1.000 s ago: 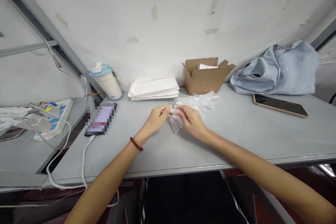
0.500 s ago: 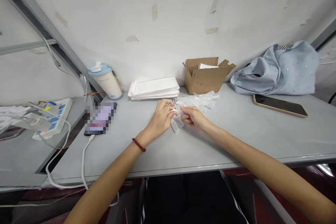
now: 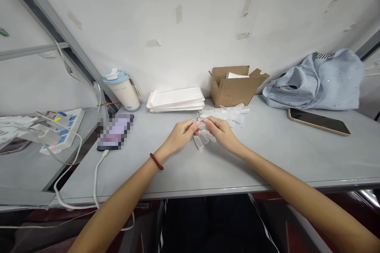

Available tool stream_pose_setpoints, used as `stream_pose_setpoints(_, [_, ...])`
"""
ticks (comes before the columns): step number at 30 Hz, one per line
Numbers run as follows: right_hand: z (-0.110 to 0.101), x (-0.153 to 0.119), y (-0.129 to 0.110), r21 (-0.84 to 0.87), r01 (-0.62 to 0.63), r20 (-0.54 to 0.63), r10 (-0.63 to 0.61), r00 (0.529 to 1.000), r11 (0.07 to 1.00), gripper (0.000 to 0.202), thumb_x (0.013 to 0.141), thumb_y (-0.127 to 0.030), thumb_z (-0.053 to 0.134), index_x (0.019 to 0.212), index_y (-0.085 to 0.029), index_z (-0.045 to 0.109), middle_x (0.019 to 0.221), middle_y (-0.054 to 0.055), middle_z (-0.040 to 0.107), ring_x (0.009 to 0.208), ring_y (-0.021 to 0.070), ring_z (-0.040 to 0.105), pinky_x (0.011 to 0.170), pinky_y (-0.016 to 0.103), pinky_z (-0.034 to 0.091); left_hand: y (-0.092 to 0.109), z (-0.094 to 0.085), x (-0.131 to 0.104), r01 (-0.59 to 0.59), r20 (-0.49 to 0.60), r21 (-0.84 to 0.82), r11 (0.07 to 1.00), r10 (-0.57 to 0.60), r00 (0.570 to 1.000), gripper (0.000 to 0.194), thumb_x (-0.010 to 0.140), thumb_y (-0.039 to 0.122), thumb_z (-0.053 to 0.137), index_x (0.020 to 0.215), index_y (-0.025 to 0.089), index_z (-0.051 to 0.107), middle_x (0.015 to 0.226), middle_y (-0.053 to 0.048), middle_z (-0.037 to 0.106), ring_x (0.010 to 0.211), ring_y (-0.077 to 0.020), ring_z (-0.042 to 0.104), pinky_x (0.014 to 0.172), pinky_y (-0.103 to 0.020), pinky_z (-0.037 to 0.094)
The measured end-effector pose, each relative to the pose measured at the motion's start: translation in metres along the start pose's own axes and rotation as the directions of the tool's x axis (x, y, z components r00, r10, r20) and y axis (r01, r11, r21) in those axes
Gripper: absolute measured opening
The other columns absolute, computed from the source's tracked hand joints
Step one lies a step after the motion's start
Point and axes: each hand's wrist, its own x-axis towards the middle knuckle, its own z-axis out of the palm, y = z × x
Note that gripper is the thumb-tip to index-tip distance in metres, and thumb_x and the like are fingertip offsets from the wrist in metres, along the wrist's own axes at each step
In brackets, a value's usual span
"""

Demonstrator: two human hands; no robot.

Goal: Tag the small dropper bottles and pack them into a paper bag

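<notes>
My left hand, with a dark red bead bracelet on its wrist, is closed in a pinch at the top of a fan of small frosted plastic tags. My right hand pinches right beside it, the two sets of fingertips nearly touching. What lies between the fingertips is mostly hidden, though it looks like the upper ends of the tags. Several tags hang or lie spread below the hands. Just behind them is a loose pile of similar translucent tags with thin cords.
White flat trays or envelopes are stacked near the wall, beside an open cardboard box. A tumbler, a charging phone and a power strip are leftward. Rightward lie a blue cloth bag and another phone.
My right hand's fingertips have come up close to the left's. A tag that was between the hands now hangs with the others, and the fan below looks wider. The view shifted slightly.
</notes>
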Motion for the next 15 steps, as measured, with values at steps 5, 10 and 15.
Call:
stream_pose_setpoints(5, [-0.007, 0.006, -0.001, 0.102, -0.220, 0.165, 0.201, 0.966, 0.970, 0.035, 0.083, -0.046, 0.048, 0.062, -0.020, 0.039, 0.053, -0.007, 0.028, 0.043, 0.0060, 0.020, 0.041, 0.022, 0.017, -0.001, 0.005, -0.003, -0.066, -0.033, 0.113, 0.991, 0.070, 0.997, 0.033, 0.094, 0.032, 0.040, 0.070, 0.016, 0.057, 0.067, -0.002, 0.060, 0.063, -0.0146, 0.053, 0.062, -0.026, 0.039])
stream_pose_setpoints(10, [-0.010, 0.001, 0.006, 0.100, -0.336, 0.220, 0.309, 0.925, 0.936, 0.032, 0.079, -0.042, 0.054, 0.062, -0.021, 0.036, 0.050, -0.007, 0.031, 0.040, 0.0054, 0.017, 0.036, 0.022, 0.018, -0.002, 0.008, -0.002, -0.107, -0.037, 0.168, 0.980, 0.115, 0.993, 0.028, 0.090, 0.029, 0.046, 0.067, 0.016, 0.055, 0.066, -0.003, 0.057, 0.063, -0.0150, 0.049, 0.064, -0.027, 0.037])
stream_pose_setpoints(15, [-0.013, 0.024, -0.021, 0.018, -0.231, 0.012, 0.231, 0.973, 0.973, 0.023, 0.084, -0.036, 0.050, 0.068, -0.019, 0.045, 0.061, 0.000, 0.047, 0.049, 0.0107, 0.041, 0.044, 0.024, 0.035, -0.002, 0.004, 0.000, -0.025, -0.087, 0.120, 0.992, 0.036, 0.996, 0.031, 0.091, 0.032, 0.045, 0.069, 0.016, 0.058, 0.064, 0.000, 0.060, 0.058, -0.0126, 0.051, 0.059, -0.024, 0.038])
